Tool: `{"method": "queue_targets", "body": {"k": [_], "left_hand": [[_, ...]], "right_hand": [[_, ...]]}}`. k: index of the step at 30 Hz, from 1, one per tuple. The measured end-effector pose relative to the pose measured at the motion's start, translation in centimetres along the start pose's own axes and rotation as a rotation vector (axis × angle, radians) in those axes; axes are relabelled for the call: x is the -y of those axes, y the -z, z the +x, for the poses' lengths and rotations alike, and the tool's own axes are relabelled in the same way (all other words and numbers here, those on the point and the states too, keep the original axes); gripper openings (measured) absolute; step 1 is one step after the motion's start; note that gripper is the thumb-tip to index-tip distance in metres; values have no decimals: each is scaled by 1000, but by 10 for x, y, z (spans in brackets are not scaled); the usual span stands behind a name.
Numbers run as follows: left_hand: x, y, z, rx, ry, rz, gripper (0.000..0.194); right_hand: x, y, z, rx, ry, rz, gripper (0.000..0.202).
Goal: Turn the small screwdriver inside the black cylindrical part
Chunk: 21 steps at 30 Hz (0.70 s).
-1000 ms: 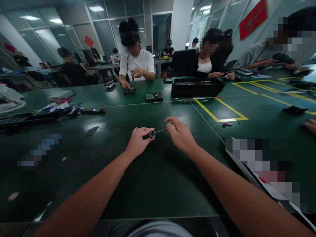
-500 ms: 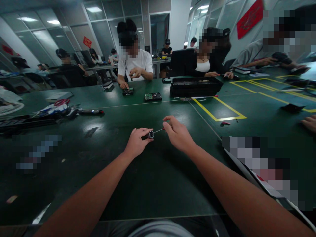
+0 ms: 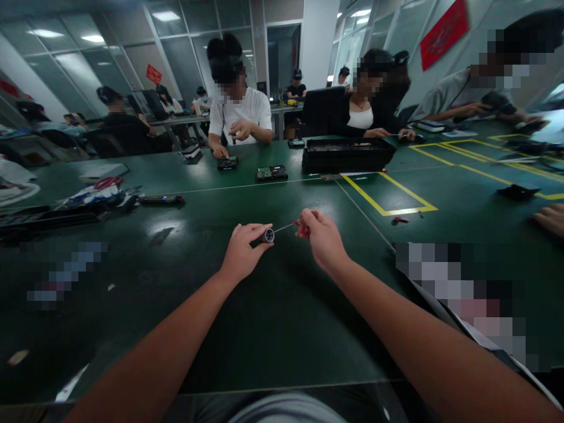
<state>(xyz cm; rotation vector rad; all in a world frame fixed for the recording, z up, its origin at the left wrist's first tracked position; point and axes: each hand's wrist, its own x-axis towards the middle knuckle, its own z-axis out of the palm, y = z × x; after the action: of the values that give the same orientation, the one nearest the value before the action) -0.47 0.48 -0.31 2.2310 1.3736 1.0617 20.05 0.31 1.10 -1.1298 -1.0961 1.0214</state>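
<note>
My left hand [image 3: 241, 249] is closed around a short dark cylinder [image 3: 268, 235], gripping it between thumb and fingers. The cylinder's round end, with a pale rim and spoke-like shapes inside, faces me. From the right, my right hand [image 3: 324, 235] pinches the red handle of a screwdriver [image 3: 284, 227]. Its thin metal shaft points left to the cylinder, and the tip is at or just behind the rim; I cannot tell whether it touches. My fingers cover most of the handle. Both hands are above the green table [image 3: 264, 335].
A long black housing [image 3: 348, 157] and a circuit board unit [image 3: 272, 173] stand at the far side, near co-workers. A dark rod-shaped tool [image 3: 161, 200] and tangled cables [image 3: 103, 191] lie left. Small red pieces [image 3: 400, 220] are right. Another person's hand [image 3: 550, 220] rests at the right edge.
My right hand has turned at the wrist and shifted slightly right, its fingers now curled more tightly on the screwdriver handle. The left hand with the cylinder has barely moved.
</note>
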Motion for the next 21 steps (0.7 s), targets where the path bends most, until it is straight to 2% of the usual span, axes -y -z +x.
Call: {"method": "queue_targets", "body": {"k": [2, 4, 7, 14, 21], "left_hand": [[-2, 1, 0, -21, 1, 19, 42], [-1, 1, 0, 13, 23, 33, 42], [4, -1, 0, 65, 33, 39, 42], [2, -4, -2, 76, 43, 10, 44], [-2, -1, -1, 52, 65, -4, 42]], "right_hand": [[-8, 1, 6, -75, -100, 123, 27], [-13, 2, 9, -122, -108, 130, 29], [-14, 2, 8, -100, -53, 79, 30], [-6, -5, -2, -60, 44, 11, 23], [-2, -1, -4, -36, 142, -125, 23]]}}
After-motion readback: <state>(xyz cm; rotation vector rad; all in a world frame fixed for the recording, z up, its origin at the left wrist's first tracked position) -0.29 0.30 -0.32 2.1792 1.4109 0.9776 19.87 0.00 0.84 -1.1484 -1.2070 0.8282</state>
